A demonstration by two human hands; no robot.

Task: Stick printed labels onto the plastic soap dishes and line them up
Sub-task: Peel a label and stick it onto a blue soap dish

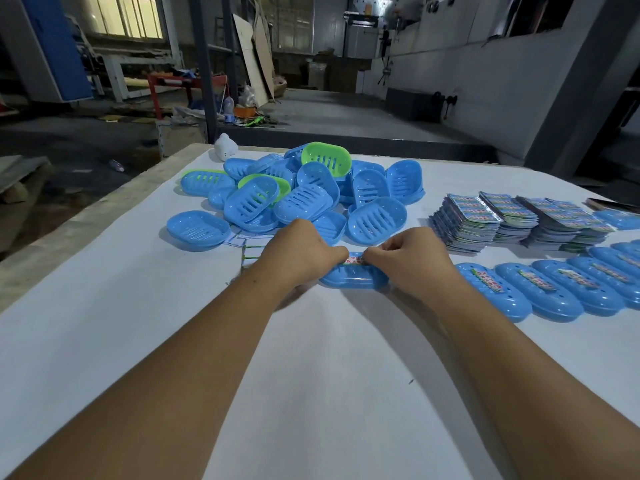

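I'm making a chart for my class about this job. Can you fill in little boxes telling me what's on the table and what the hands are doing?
table: white top
left hand: curled on the dish's left end
right hand: pinching the label at the dish's right end
dish being worked on: blue soap dish
label: printed strip across the dish
pile behind: blue and green dishes, unlabelled
label stacks: on the right
finished row: labelled blue dishes lined up at right
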